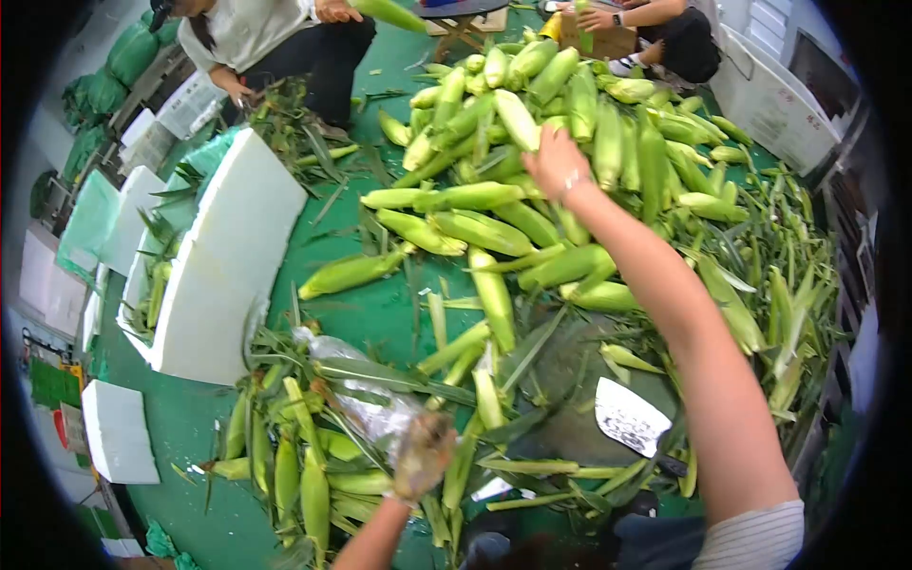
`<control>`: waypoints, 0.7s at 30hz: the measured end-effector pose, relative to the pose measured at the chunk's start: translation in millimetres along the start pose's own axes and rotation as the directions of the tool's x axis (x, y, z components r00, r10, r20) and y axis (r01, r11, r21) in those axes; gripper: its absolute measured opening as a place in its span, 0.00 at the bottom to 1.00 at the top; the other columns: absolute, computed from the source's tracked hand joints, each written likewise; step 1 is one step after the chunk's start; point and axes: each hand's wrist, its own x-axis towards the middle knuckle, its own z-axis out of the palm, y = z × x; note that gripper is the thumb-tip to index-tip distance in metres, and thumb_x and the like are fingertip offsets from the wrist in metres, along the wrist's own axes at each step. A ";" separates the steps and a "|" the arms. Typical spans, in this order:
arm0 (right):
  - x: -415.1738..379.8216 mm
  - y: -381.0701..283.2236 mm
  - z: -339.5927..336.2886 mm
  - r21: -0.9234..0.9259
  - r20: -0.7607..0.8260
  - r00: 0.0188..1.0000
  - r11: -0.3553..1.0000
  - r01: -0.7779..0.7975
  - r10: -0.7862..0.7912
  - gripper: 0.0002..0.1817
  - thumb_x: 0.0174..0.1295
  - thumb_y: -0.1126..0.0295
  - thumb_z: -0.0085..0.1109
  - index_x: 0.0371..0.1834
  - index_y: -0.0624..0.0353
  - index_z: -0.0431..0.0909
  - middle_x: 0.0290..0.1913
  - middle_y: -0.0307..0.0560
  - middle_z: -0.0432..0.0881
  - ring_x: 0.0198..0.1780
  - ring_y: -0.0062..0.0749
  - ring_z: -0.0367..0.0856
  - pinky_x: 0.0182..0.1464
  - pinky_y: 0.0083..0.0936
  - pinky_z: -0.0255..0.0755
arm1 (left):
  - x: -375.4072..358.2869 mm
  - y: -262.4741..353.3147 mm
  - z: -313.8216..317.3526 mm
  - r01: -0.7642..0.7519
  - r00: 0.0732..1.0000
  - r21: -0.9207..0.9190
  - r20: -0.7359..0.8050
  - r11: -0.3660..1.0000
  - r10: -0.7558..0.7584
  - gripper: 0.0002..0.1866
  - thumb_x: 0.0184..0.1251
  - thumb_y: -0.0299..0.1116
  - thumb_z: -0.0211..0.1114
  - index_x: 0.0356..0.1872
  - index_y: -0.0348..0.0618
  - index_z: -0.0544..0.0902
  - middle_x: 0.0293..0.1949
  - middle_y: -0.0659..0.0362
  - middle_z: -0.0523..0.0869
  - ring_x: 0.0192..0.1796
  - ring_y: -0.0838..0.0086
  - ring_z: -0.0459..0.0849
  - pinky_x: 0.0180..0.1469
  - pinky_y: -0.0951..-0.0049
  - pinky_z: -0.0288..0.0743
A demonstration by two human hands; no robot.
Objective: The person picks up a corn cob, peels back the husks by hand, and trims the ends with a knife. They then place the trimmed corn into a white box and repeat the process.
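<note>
Ears of corn in green husks are heaped in a large pile (475,197) on the green floor. My right hand (559,163) reaches far into this pile, its fingers closed around the lower end of a pale-husked ear of corn (516,119). Lower down, my left hand (423,458) is blurred and seems to wear a thin, soiled glove. It hovers beside crumpled clear plastic (375,408) and loose corn leaves; its fingers do not show clearly. Close to it on the left lie several more ears of corn (313,499).
A white foam box (223,266) with leaves inside stands at left, near a foam slab (120,432). Husk scraps (788,285) are heaped at right. A patterned white piece (631,416) lies before me. Two people sit at the back, near a white bin (774,104).
</note>
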 end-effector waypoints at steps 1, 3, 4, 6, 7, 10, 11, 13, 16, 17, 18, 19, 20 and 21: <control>33.6 -5.3 15.6 0.062 0.012 0.986 0.984 -0.167 0.167 0.36 0.63 0.51 0.59 0.64 0.66 0.58 0.55 0.67 0.74 0.55 0.55 0.78 0.58 0.46 0.73 | -16.5 -10.9 5.0 0.084 0.996 -0.082 -0.008 0.993 -0.085 0.13 0.60 0.23 0.66 0.46 0.40 0.80 0.37 0.55 0.82 0.39 0.69 0.81 0.42 0.69 0.76; 77.5 -3.2 57.0 0.177 0.157 0.931 0.918 -0.354 0.329 0.40 0.64 0.49 0.58 0.67 0.68 0.55 0.61 0.71 0.72 0.60 0.56 0.76 0.63 0.44 0.69 | -26.1 -13.0 0.5 0.104 0.995 0.015 -0.008 0.994 -0.104 0.09 0.61 0.24 0.66 0.43 0.39 0.81 0.38 0.54 0.83 0.42 0.69 0.82 0.43 0.70 0.76; 86.7 0.8 78.2 0.228 0.275 0.906 0.894 -0.386 0.321 0.41 0.64 0.49 0.57 0.68 0.70 0.54 0.62 0.72 0.71 0.62 0.56 0.75 0.64 0.43 0.68 | -32.5 -3.7 -7.8 0.041 0.999 0.196 0.011 0.980 -0.044 0.08 0.62 0.24 0.66 0.42 0.40 0.82 0.38 0.54 0.84 0.43 0.71 0.83 0.45 0.71 0.77; 81.6 6.0 95.4 0.355 0.202 0.928 0.860 -0.367 0.312 0.37 0.66 0.50 0.55 0.64 0.73 0.60 0.58 0.73 0.76 0.58 0.60 0.77 0.59 0.43 0.71 | -30.1 3.1 -14.5 0.132 0.991 0.038 0.010 0.991 -0.132 0.06 0.61 0.24 0.67 0.39 0.39 0.82 0.37 0.53 0.84 0.42 0.69 0.83 0.45 0.70 0.77; 73.5 18.8 102.0 0.504 0.237 0.926 0.778 -0.375 0.293 0.33 0.67 0.50 0.53 0.61 0.71 0.64 0.52 0.68 0.79 0.52 0.56 0.80 0.53 0.42 0.74 | -19.9 4.5 -17.9 0.089 0.995 -0.031 -0.051 0.996 -0.091 0.08 0.59 0.23 0.68 0.40 0.39 0.82 0.37 0.53 0.83 0.40 0.67 0.82 0.45 0.69 0.77; -25.0 11.5 55.1 0.908 0.313 0.945 0.262 -0.327 0.096 0.25 0.72 0.50 0.47 0.52 0.66 0.71 0.37 0.49 0.79 0.34 0.36 0.79 0.33 0.33 0.73 | 52.2 18.8 -37.1 -0.070 0.984 0.162 -0.152 0.984 0.095 0.14 0.61 0.27 0.66 0.48 0.38 0.78 0.39 0.49 0.80 0.42 0.56 0.79 0.46 0.61 0.74; -74.6 -15.7 19.8 0.944 0.297 0.943 0.101 -0.314 0.154 0.22 0.75 0.51 0.44 0.49 0.62 0.71 0.33 0.42 0.72 0.29 0.26 0.72 0.29 0.25 0.69 | 87.2 33.5 -41.7 -0.178 0.946 0.271 -0.217 0.946 0.241 0.22 0.56 0.22 0.70 0.52 0.38 0.75 0.39 0.52 0.78 0.39 0.62 0.79 0.42 0.64 0.74; -146.1 -17.8 -13.2 0.892 0.435 0.898 -0.103 -0.440 -0.070 0.22 0.74 0.49 0.45 0.47 0.60 0.70 0.34 0.44 0.72 0.30 0.30 0.72 0.29 0.29 0.70 | 147.2 57.8 -40.4 -0.059 0.954 0.227 -0.274 0.972 0.122 0.39 0.56 0.28 0.72 0.69 0.39 0.62 0.60 0.43 0.70 0.62 0.53 0.72 0.59 0.63 0.74; -217.0 -39.0 -65.4 0.762 0.581 0.768 -0.153 -0.630 -0.269 0.22 0.76 0.50 0.40 0.49 0.61 0.69 0.29 0.42 0.68 0.26 0.29 0.68 0.27 0.29 0.70 | 222.6 74.2 -45.1 -0.248 0.803 0.470 -0.389 0.847 0.451 0.48 0.57 0.36 0.69 0.75 0.39 0.50 0.67 0.38 0.66 0.70 0.47 0.65 0.68 0.58 0.64; -229.3 -49.8 -77.3 0.745 0.588 0.752 -0.161 -0.647 -0.299 0.22 0.76 0.50 0.39 0.49 0.61 0.69 0.28 0.42 0.67 0.25 0.27 0.66 0.27 0.29 0.70 | 237.5 70.9 -48.5 -0.296 0.860 0.272 -0.341 0.916 0.380 0.44 0.58 0.35 0.67 0.74 0.38 0.53 0.65 0.38 0.69 0.66 0.45 0.69 0.65 0.57 0.67; -235.1 -57.1 -87.9 0.728 0.597 0.733 -0.163 -0.666 -0.326 0.22 0.76 0.51 0.39 0.48 0.61 0.69 0.26 0.41 0.65 0.24 0.26 0.64 0.26 0.28 0.69 | 248.1 66.9 -52.4 -0.317 0.906 0.054 -0.278 0.947 0.320 0.41 0.59 0.34 0.65 0.72 0.38 0.56 0.63 0.38 0.72 0.62 0.44 0.73 0.61 0.56 0.71; -235.8 -61.2 -95.3 0.685 0.622 0.718 -0.228 -0.692 -0.312 0.23 0.75 0.49 0.40 0.48 0.60 0.69 0.25 0.39 0.63 0.23 0.24 0.60 0.26 0.26 0.69 | 245.8 51.0 -50.0 -0.272 0.944 -0.104 -0.222 0.957 0.244 0.35 0.61 0.33 0.63 0.69 0.38 0.60 0.62 0.42 0.73 0.61 0.49 0.74 0.60 0.58 0.71; -230.6 -56.7 -91.4 0.684 0.622 0.713 -0.218 -0.696 -0.324 0.23 0.75 0.49 0.40 0.48 0.60 0.69 0.25 0.39 0.63 0.23 0.24 0.60 0.26 0.26 0.69 | 227.8 21.6 -34.0 -0.208 0.971 -0.159 -0.153 0.965 0.184 0.30 0.63 0.33 0.61 0.66 0.39 0.64 0.61 0.46 0.75 0.60 0.55 0.75 0.59 0.60 0.71; -221.7 -46.3 -82.4 0.693 0.597 0.758 -0.308 -0.652 -0.261 0.23 0.75 0.49 0.41 0.49 0.60 0.70 0.25 0.38 0.64 0.23 0.24 0.62 0.26 0.26 0.69 | 190.3 -20.1 -7.3 -0.190 0.979 -0.102 -0.090 0.976 0.182 0.25 0.66 0.33 0.59 0.63 0.40 0.68 0.61 0.50 0.76 0.59 0.60 0.76 0.58 0.61 0.70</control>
